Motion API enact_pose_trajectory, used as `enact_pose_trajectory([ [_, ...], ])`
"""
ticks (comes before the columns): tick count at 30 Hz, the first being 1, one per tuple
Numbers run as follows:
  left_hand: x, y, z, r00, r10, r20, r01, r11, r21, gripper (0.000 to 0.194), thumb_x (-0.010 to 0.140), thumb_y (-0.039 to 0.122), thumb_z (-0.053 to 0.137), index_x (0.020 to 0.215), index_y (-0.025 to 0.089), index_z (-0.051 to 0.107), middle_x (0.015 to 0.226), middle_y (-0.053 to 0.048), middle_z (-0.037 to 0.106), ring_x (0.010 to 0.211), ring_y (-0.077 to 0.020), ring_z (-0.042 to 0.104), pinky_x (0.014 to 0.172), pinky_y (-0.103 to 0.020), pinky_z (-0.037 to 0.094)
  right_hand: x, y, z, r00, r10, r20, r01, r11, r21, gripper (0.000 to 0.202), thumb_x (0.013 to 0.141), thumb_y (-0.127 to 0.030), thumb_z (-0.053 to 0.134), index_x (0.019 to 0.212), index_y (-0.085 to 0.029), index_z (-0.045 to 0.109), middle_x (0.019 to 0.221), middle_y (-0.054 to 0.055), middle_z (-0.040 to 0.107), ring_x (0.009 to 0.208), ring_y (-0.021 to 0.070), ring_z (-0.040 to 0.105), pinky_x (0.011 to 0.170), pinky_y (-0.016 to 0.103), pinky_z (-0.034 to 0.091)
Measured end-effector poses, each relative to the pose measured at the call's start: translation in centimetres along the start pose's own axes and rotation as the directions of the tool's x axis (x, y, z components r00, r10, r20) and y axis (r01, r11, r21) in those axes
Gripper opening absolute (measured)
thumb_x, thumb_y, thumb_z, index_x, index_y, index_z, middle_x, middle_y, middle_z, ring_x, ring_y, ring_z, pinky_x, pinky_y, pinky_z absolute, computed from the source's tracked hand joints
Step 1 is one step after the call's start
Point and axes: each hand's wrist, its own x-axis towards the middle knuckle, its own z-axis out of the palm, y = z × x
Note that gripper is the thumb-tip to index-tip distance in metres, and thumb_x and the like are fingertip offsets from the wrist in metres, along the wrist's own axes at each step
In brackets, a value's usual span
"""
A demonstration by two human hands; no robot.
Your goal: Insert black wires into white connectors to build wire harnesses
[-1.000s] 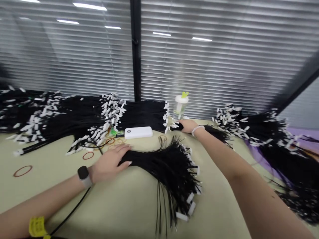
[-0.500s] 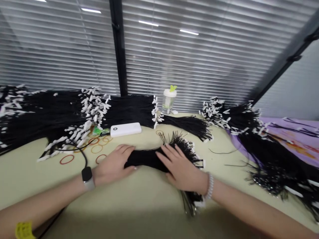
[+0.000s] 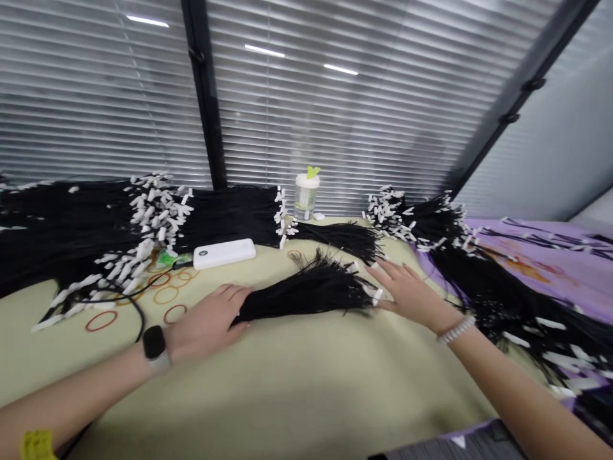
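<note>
A bundle of black cords (image 3: 301,291) lies across the middle of the pale green table. My left hand (image 3: 208,322) is wrapped round its narrow left end. At the right the bundle fans out into loose ends with some white tips. Beside those ends is my right hand (image 3: 409,297), fingers spread, its fingertips close to the white tips; whether they touch is hard to tell. Behind the bundle a smaller bunch of black cords (image 3: 338,236) lies on the table, its right end near my right fingertips.
Piles of black cords with white tips lie at the left (image 3: 62,217) and right (image 3: 507,287). A white power bank (image 3: 225,253), a lidded clear cup (image 3: 305,197) and rubber bands (image 3: 165,294) are on the table (image 3: 287,383). Window blinds stand behind.
My right hand has moved off the top of the bundle to the right, beyond its loose ends. The cord ends that hung toward me are now gathered to the right. The view has shifted rightward.
</note>
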Motion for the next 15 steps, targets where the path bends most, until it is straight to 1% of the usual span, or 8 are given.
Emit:
enact_pose_trajectory([
  [2, 0.0, -0.2, -0.3, 1.0, -0.005, 0.023, 0.005, 1.0, 0.007, 0.046, 0.076, 0.031, 0.043, 0.118, 0.012, 0.044, 0.113, -0.012, 0.053, 0.106, -0.0245, 0.047, 0.092, -0.039, 0.037, -0.9, 0.2, -0.3, 1.0, 0.025, 0.01, -0.025, 1.0, -0.002, 0.059, 0.074, -0.039, 0.051, 0.126, -0.016, 0.038, 0.129, 0.02, 0.035, 0.117, 0.0345, 0.035, 0.09, 0.052, 0.032],
  [5, 0.1, -0.1, -0.6, 0.998, -0.033, 0.058, 0.031, 0.999, 0.036, 0.047, 0.077, 0.032, 0.041, 0.119, 0.011, 0.043, 0.115, -0.013, 0.053, 0.107, -0.0242, 0.047, 0.093, -0.038, 0.036, -1.5, -1.3, -2.1, 1.0, 0.021, 0.012, -0.021, 0.999, 0.032, 0.051, 0.075, -0.031, 0.051, 0.123, -0.016, 0.042, 0.126, 0.018, 0.04, 0.108, 0.0312, 0.046, 0.085, 0.046, 0.041],
  [6, 0.1, 0.0, -0.6, 0.997, -0.044, 0.059, 0.042, 0.998, 0.048, 0.048, 0.077, 0.033, 0.04, 0.119, 0.01, 0.043, 0.115, -0.013, 0.052, 0.108, -0.0245, 0.046, 0.093, -0.038, 0.036, -1.3, -2.2, -3.2, 1.0, 0.017, -0.001, -0.017, 0.999, 0.048, 0.048, 0.076, -0.028, 0.049, 0.123, -0.015, 0.042, 0.126, 0.018, 0.04, 0.107, 0.03, 0.047, 0.085, 0.044, 0.041],
  [8, 0.1, 0.2, -0.5, 0.997, -0.052, 0.048, 0.049, 0.997, 0.065, 0.049, 0.078, 0.034, 0.039, 0.12, 0.009, 0.042, 0.115, -0.014, 0.052, 0.108, -0.0247, 0.046, 0.093, -0.038, 0.036, -0.3, -4.6, -5.4, 0.998, -0.019, -0.053, 0.024, 0.995, 0.093, 0.046, 0.082, -0.027, 0.038, 0.126, -0.017, 0.036, 0.129, 0.014, 0.038, 0.113, 0.025, 0.042, 0.09, 0.04, 0.039],
  [10, 0.0, 0.3, -0.2, 0.999, -0.04, 0.02, 0.039, 0.997, 0.069, 0.048, 0.078, 0.034, 0.038, 0.119, 0.01, 0.043, 0.114, -0.013, 0.053, 0.106, -0.0244, 0.047, 0.092, -0.037, 0.037, 1.4, -7.4, -7.2, 0.991, -0.086, -0.107, 0.101, 0.985, 0.138, 0.046, 0.085, -0.034, 0.032, 0.129, -0.019, 0.032, 0.132, 0.008, 0.035, 0.118, 0.0191, 0.036, 0.097, 0.034, 0.033],
  [11, -0.1, 0.3, 0.0, 0.999, -0.032, 0.007, 0.031, 0.997, 0.069, 0.047, 0.078, 0.035, 0.039, 0.119, 0.011, 0.043, 0.113, -0.012, 0.054, 0.105, -0.0244, 0.048, 0.091, -0.038, 0.037, 2.3, -8.9, -7.7, 0.984, -0.132, -0.122, 0.15, 0.976, 0.159, 0.046, 0.085, -0.039, 0.03, 0.128, -0.021, 0.033, 0.132, 0.005, 0.035, 0.119, 0.0169, 0.035, 0.099, 0.031, 0.031],
  [13, -0.3, 0.2, 0.5, 1.0, -0.026, -0.015, 0.027, 0.997, 0.075, 0.048, 0.078, 0.036, 0.04, 0.118, 0.01, 0.044, 0.112, -0.013, 0.054, 0.104, -0.0253, 0.048, 0.09, -0.038, 0.038, 4.4, -11.7, -7.3, 0.967, -0.219, -0.132, 0.242, 0.951, 0.191, 0.047, 0.085, -0.048, 0.027, 0.125, -0.027, 0.036, 0.133, -0.001, 0.034, 0.12, 0.0143, 0.034, 0.099, 0.029, 0.031],
  [15, -0.5, 0.1, 0.9, 0.999, -0.029, -0.031, 0.032, 0.996, 0.084, 0.05, 0.078, 0.037, 0.04, 0.119, 0.009, 0.043, 0.113, -0.014, 0.053, 0.105, -0.0264, 0.047, 0.091, -0.04, 0.037, 6.1, -13.8, -5.8, 0.96, -0.251, -0.124, 0.272, 0.939, 0.208, 0.055, 0.082, -0.054, 0.03, 0.127, -0.025, 0.035, 0.137, 0.002, 0.027, 0.123, 0.0182, 0.029, 0.101, 0.033, 0.027],
])
